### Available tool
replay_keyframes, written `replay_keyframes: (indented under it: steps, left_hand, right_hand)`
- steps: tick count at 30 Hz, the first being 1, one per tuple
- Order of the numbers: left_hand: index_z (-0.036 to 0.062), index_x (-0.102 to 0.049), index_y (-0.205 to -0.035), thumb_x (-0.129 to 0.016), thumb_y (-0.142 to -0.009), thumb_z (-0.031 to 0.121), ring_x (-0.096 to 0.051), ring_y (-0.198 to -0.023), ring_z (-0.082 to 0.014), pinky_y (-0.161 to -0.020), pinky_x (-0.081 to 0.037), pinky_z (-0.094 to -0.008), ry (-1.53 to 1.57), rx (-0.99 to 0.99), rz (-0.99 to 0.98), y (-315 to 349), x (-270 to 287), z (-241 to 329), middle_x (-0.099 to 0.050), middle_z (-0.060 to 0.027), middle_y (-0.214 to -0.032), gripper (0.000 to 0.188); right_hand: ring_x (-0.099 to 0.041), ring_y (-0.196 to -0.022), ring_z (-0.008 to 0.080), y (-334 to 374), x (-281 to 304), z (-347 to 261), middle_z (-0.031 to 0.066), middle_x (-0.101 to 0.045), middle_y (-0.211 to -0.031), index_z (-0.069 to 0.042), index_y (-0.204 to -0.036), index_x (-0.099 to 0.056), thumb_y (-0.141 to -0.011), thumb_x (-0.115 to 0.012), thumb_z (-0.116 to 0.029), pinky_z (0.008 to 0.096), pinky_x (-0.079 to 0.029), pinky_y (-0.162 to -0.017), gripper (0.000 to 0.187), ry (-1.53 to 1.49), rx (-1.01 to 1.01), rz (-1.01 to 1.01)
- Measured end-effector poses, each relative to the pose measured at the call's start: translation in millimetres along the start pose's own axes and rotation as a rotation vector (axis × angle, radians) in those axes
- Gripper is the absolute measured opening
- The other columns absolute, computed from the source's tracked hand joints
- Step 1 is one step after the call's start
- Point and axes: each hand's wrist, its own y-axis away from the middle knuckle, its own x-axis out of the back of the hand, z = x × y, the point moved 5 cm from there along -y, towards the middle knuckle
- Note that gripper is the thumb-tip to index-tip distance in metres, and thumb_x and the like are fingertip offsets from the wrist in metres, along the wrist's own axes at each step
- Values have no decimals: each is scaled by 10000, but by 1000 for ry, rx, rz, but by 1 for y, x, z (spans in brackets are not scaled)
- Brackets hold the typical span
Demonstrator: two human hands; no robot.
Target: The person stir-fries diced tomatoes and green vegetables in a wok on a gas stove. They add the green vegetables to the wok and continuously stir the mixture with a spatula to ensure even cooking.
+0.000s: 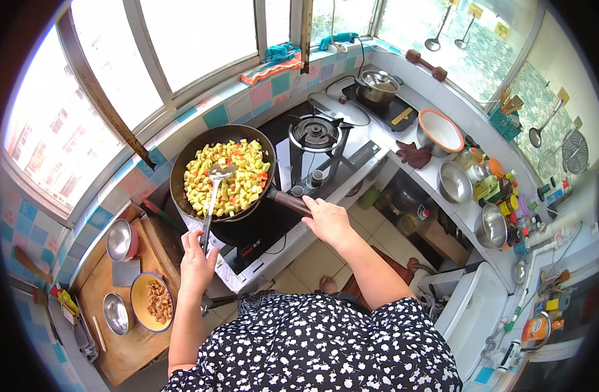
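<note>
A dark wok [272, 151] sits on the left side of the gas stove, full of diced yellow-green vegetable pieces [201, 160] with orange-red bits among them. My right hand [328, 222] is closed on the end of the wok's brown handle [290, 201]. The metal head of a spatula [214, 196] rests on the diced food, and its dark-ended handle slants down toward me. That handle end lies between the thumb and fingers of my left hand [197, 264]. Part of the left hand's grip is hard to make out.
At left, a wooden board [90, 297] bears a yellow bowl of brown chunks [159, 302] and metal bowls [116, 313]. An unused burner [315, 132] adjoins the wok. Beyond stand a lidded pot [378, 88], an orange-rimmed basin [441, 130] and several bottles. A white sink [466, 320] is at right.
</note>
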Motion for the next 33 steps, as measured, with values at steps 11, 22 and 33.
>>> replay_keyframes:
  steps: [11, 22, 33]
  left_hand:
    - [166, -535, -1340, -606, -841, 114, -635, -831, -311, -756, -505, -424, -574, 152, 41, -44, 33, 35, -604, -127, -905, 507]
    - [221, -665, -1134, -652, -844, 242, -647, -766, -248, -644, -502, -378, -832, 107, -188, -45, 59, 95, -613, -63, -817, 291]
    - [208, -677, -1170, -630, -882, 303, -654, -900, -286, -786, -508, -417, -642, 318, -159, -67, 112, 74, -698, -100, -936, 307]
  right_hand:
    - [-650, -943, 359, -40, 7, 28, 186, -618, -1079, -112, -1480, -262, -907, -602, -281, 443, -515, -861, 688, -165, 383, -266]
    - [-663, -822, 386, -49, 4, 36, 206, -622, -972, -107, -1499, -224, -850, -667, -236, 472, -548, -754, 796, -115, 467, -318]
    - [-644, -928, 386, -50, 7, 38, 171, -631, -1056, -148, -1506, -233, -869, -635, -244, 480, -510, -830, 759, -120, 377, -326]
